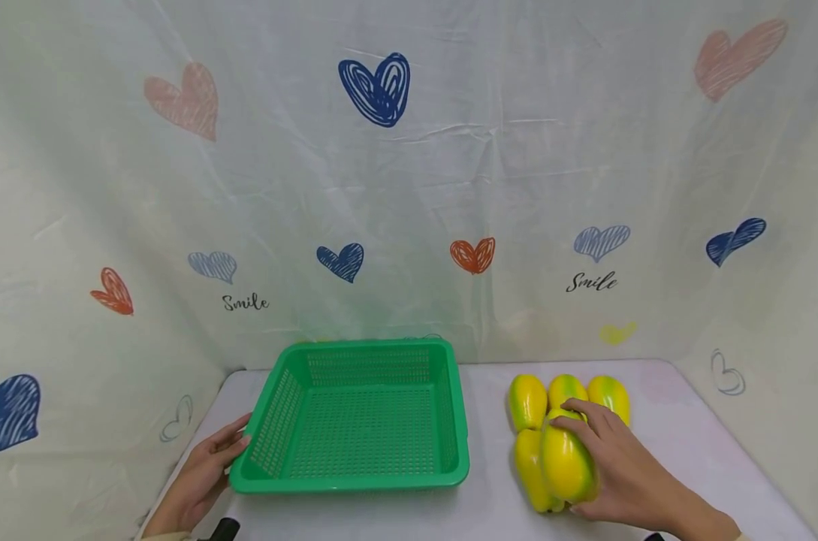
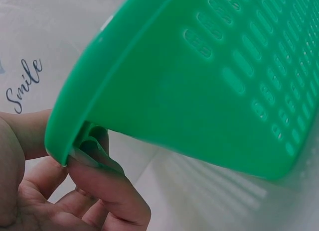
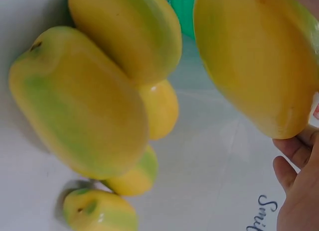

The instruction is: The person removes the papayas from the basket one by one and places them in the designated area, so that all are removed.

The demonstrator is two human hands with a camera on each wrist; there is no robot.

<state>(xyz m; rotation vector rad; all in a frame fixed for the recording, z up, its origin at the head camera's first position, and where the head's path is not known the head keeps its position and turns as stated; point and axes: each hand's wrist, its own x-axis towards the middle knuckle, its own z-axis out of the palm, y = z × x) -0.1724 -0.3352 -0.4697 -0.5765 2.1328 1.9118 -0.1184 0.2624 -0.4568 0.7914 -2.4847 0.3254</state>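
Note:
On the left of the table a green plastic basket (image 1: pixel 351 482) with slotted sides stands tilted toward me, with nothing inside. My left hand (image 1: pixel 202 469) grips its left rim, and in the left wrist view the fingers (image 2: pixel 107 191) curl under the basket's lip. At the right, my right hand (image 1: pixel 628 469) holds a yellow-green mango (image 1: pixel 567 462) lengthwise between thumb and fingers. In the right wrist view this held mango (image 3: pixel 254 61) is apart from the others. Several more mangoes (image 1: pixel 528 403) lie close together beside and behind it.
A white cloth covers the table (image 1: pixel 490 451). Behind it and along both sides hangs a pale curtain (image 1: pixel 409 188) printed with hearts and "Smile". A dark strap end (image 1: pixel 224 530) shows near my left wrist.

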